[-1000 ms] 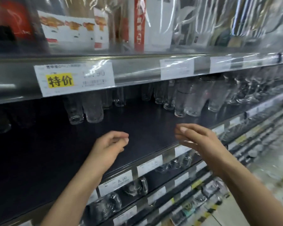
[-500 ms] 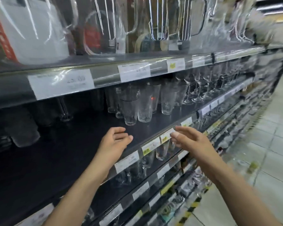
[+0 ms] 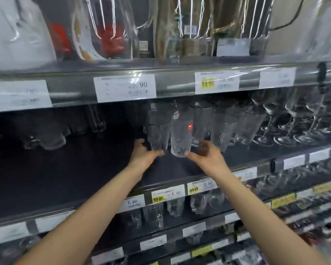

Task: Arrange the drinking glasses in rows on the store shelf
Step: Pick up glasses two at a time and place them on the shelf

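Note:
Several tall textured drinking glasses stand in a cluster on the dark shelf [image 3: 84,175]. My left hand [image 3: 142,154] wraps the base of the front left glass [image 3: 158,134]. My right hand [image 3: 205,156] touches the base of the neighbouring glass [image 3: 181,136], which carries a small red sticker; its thumb lies at the glass foot and its fingers reach behind. More tumblers [image 3: 229,129] stand just right of them.
Stemmed wine glasses [image 3: 294,123] fill the shelf's right end. A few short glasses [image 3: 46,136] sit at the back left. Glass jugs [image 3: 111,29] line the shelf above. Price tags [image 3: 168,195] run along the shelf edges, with more glassware below.
My view swung right along the shelf. Both hands, empty and hovering at the shelf edge before, have reached in and now touch the two front tall glasses.

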`<state>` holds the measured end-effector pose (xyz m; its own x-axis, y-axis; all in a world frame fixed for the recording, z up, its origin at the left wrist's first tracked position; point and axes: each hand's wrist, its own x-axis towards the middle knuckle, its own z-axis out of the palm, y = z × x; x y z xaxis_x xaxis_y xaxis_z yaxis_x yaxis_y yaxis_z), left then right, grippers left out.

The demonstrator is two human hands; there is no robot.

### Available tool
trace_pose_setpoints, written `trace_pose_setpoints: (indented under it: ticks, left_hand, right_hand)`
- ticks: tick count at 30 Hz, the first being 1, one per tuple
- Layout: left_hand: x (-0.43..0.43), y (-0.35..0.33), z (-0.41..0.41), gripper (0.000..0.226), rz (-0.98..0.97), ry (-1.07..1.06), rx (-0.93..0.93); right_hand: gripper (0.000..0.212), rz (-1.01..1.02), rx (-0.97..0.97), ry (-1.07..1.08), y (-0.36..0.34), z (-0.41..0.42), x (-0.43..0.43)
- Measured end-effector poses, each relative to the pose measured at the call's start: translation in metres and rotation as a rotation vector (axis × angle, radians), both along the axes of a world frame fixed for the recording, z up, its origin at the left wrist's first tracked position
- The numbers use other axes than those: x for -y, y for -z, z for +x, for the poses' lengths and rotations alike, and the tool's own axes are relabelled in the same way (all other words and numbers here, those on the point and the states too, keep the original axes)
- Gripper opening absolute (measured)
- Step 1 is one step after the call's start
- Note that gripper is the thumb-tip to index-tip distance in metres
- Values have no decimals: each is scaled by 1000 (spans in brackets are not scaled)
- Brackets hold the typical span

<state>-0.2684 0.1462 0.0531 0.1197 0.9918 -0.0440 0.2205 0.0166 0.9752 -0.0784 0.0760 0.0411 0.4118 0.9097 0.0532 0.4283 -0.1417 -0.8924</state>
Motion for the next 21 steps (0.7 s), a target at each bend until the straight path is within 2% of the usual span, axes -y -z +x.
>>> trace_pose_setpoints:
  ticks: [2, 7, 10, 17, 21]
  left_hand:
    - [-13, 5, 5, 90, 19, -30, 16]
    - [-32, 22, 10, 75, 144, -21, 14]
    - [-39, 31, 10, 76, 204, -4, -2]
    - [-49, 36, 12, 73, 212, 43, 49]
    - [-48, 36, 11, 66, 203, 55, 24]
  right_hand:
    - [81, 7, -3, -15, 4, 2, -18]
    - [82, -6, 22, -65, 5, 3, -42]
    - [80, 18, 30, -81, 8, 4, -48]
    - [68, 46, -13, -48, 13, 2, -55]
    - [70, 62, -16, -22, 15, 2, -58]
